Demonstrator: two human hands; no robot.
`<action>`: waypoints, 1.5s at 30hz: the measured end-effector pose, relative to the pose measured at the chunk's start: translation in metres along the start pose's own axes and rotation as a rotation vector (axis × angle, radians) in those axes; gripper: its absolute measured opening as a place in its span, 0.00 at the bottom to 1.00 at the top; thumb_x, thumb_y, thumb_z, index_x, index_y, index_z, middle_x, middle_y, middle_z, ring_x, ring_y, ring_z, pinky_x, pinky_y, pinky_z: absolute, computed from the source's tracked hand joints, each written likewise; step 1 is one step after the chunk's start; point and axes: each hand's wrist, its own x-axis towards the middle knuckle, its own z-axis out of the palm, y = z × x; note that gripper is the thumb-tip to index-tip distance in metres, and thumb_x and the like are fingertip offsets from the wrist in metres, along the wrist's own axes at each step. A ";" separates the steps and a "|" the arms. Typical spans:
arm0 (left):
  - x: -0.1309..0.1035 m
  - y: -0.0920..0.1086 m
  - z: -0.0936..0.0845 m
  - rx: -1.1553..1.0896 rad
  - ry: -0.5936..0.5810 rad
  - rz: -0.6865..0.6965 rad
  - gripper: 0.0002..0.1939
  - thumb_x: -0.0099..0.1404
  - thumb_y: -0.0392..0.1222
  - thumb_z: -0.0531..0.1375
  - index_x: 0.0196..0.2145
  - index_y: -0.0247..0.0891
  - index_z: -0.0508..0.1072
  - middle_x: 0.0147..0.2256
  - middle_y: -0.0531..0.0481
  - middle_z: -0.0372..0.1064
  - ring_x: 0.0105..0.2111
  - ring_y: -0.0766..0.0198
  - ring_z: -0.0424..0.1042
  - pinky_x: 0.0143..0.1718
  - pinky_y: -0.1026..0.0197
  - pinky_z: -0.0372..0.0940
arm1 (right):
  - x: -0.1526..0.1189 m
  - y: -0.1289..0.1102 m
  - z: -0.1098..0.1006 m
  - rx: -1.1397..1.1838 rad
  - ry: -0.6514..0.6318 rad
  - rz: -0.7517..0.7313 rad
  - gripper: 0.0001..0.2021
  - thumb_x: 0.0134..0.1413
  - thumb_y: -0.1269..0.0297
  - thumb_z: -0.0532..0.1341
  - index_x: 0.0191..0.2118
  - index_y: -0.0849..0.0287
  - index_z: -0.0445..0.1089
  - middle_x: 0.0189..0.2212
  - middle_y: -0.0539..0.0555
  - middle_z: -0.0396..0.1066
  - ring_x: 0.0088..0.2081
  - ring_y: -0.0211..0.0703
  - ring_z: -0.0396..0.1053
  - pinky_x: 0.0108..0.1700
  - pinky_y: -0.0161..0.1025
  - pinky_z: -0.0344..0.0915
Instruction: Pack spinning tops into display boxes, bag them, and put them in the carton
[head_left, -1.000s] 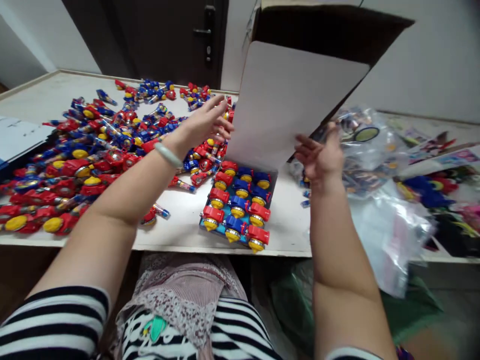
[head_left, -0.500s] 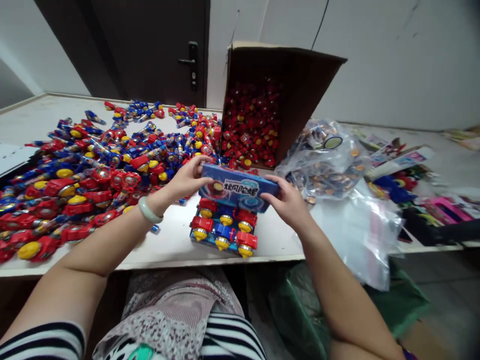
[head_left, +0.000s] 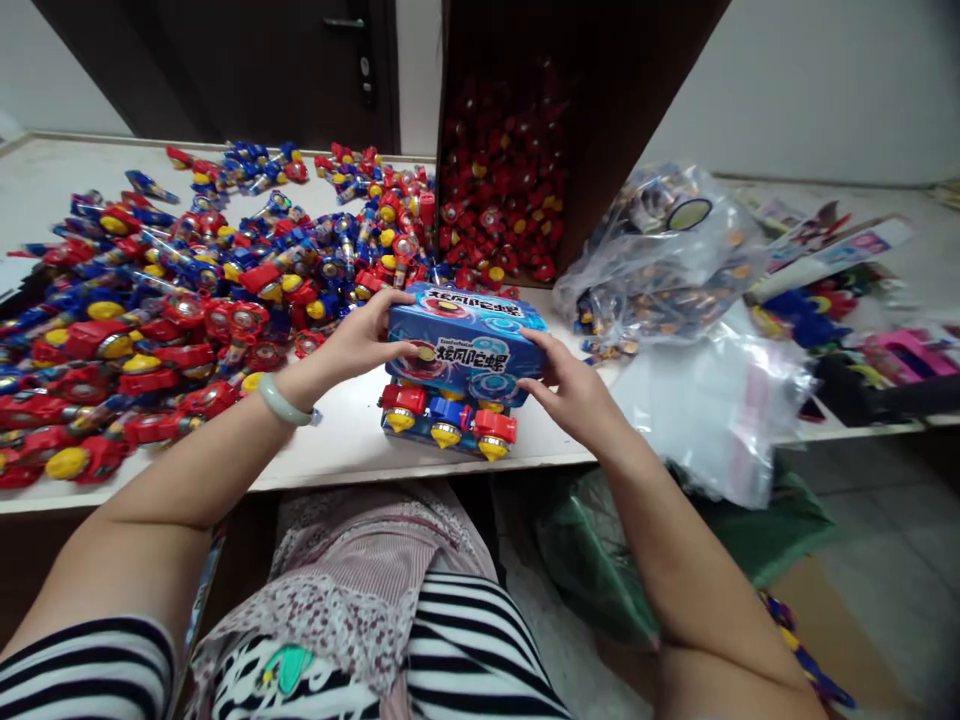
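A blue printed box lid (head_left: pixel 469 345) with large lettering on its top and front is gripped at both ends. My left hand (head_left: pixel 371 335) has its fingers on the left end, the thumb on the front face. On the right end, my right hand (head_left: pixel 574 385) is closed, thumb on the front. Beneath the lid, a row of red and blue spinning-top toys (head_left: pixel 448 412) with yellow tips sticks out at the front, in a shallow blue tray (head_left: pixel 420 436) on the table. The lid hides the toys behind that row.
Loose red and blue toys (head_left: pixel 187 330) are heaped on the left. Behind the lid stands an open cardboard box (head_left: pixel 615 130) with more toys. To the right lie a clear bag of toys (head_left: pixel 660 270) and flat plastic bags (head_left: pixel 697 410). A green bag (head_left: pixel 600 570) is below the table edge.
The lid has tipped so that its top and front both show, and it has come down over the rear toys. Both hands keep hold of it. The camera view has shifted.
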 end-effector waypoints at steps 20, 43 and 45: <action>-0.027 -0.045 -0.020 0.689 -0.126 0.297 0.38 0.61 0.47 0.68 0.64 0.39 0.60 0.36 0.47 0.74 0.29 0.64 0.73 0.32 0.64 0.69 | -0.023 0.043 0.034 -0.189 -0.038 -0.137 0.31 0.61 0.60 0.61 0.68 0.49 0.57 0.41 0.54 0.79 0.36 0.50 0.79 0.41 0.45 0.75; -0.060 -0.101 -0.026 0.790 -0.184 0.388 0.33 0.70 0.48 0.60 0.68 0.39 0.56 0.42 0.40 0.77 0.35 0.60 0.76 0.37 0.62 0.68 | -0.062 0.087 0.071 -0.093 0.058 -0.169 0.27 0.61 0.62 0.58 0.66 0.53 0.61 0.42 0.59 0.74 0.39 0.49 0.75 0.41 0.49 0.76; -0.071 -0.095 -0.035 0.712 -0.146 0.312 0.32 0.70 0.47 0.60 0.67 0.39 0.57 0.40 0.43 0.77 0.34 0.63 0.75 0.37 0.63 0.68 | -0.078 0.089 0.069 -0.053 0.120 -0.117 0.27 0.63 0.62 0.57 0.67 0.52 0.58 0.44 0.58 0.74 0.37 0.47 0.74 0.40 0.48 0.76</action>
